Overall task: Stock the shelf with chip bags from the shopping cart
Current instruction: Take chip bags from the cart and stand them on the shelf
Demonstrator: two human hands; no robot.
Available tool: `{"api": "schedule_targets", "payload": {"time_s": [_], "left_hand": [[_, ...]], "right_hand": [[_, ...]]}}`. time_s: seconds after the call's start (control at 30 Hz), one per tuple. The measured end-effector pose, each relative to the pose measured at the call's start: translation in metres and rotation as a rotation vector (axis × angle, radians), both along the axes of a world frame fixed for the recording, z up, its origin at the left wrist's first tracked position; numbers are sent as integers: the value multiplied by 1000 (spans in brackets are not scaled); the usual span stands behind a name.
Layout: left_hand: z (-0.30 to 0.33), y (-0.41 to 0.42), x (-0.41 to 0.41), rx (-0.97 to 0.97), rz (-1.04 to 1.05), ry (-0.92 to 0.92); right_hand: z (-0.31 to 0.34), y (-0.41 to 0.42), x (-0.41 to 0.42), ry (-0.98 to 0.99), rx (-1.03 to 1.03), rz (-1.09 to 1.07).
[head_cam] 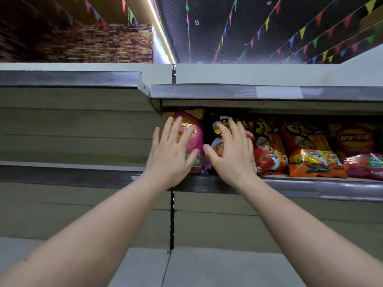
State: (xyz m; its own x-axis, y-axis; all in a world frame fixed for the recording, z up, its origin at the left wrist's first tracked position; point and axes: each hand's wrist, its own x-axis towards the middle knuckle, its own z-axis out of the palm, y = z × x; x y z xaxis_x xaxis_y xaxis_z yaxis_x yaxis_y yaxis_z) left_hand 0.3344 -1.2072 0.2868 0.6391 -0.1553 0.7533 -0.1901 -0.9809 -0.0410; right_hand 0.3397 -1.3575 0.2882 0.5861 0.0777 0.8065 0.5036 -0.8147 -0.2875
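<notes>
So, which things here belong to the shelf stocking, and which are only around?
Belong to the job:
- pink chip bag, under the left hand
- dark chip bag, under the right hand
- orange chip bags
- shelf

Only around:
- flag bunting
- brick wall

Only "Lay's" reads, faintly, on the dark red chip bag point(354, 139) far right; other print seems blurred.

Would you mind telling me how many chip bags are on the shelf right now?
6 visible: pink bag under the left hand, dark bag under the right hand, red bag, orange bag, maroon bag, magenta bag. Others may hide behind.
</notes>
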Motion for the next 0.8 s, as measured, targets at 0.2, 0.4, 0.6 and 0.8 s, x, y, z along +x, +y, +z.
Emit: {"api": "schedule_targets", "payload": {"time_s": [0.2, 0.4, 0.6, 0.8], "left_hand": [[-28, 62, -68, -206, -9, 2], [-86, 194, -189, -347, 192, 51], [-153, 351, -340, -543, 577, 188], [-217, 470, -470, -735, 897, 315]], "right_hand": [[-23, 84, -52, 34, 4, 320], [-74, 226, -139, 271, -44, 643], [-139, 413, -265, 565, -157, 906], [-205, 547, -366, 754, -373, 1112]]}}
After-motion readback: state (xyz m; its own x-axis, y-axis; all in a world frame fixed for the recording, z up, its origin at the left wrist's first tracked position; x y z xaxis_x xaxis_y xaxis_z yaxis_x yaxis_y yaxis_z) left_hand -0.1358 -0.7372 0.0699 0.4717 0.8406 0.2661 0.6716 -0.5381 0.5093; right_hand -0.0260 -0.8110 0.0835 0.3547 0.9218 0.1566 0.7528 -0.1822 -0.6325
